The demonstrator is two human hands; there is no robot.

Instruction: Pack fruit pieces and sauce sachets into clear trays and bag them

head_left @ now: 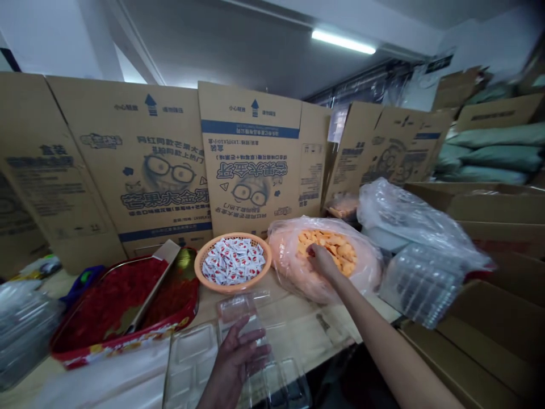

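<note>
My right hand (pixel 320 259) reaches into an open clear plastic bag (pixel 283 255) full of flat orange pieces (pixel 344 254). Its fingers are curled closed at the surface of the pieces, and what they hold, if anything, is hidden. Near the table's front edge, my left hand (pixel 240 353) hovers over or rests on clear plastic trays (pixel 193 346) with moulded compartments; contact cannot be made out. Its fingers are spread with nothing in them. Between the bag and a red tin stands an orange basket (pixel 199 271) of small white-and-red sachets (pixel 233 260).
A red tin (pixel 57 346) of red and orange bits, a flat stick (pixel 153 284) across it, stands left. Printed cardboard boxes (pixel 251 153) wall the back. Stacked clear trays (pixel 421 284) lie right, beside open cartons (pixel 477 335). More clear packaging (pixel 25 329) sits far left.
</note>
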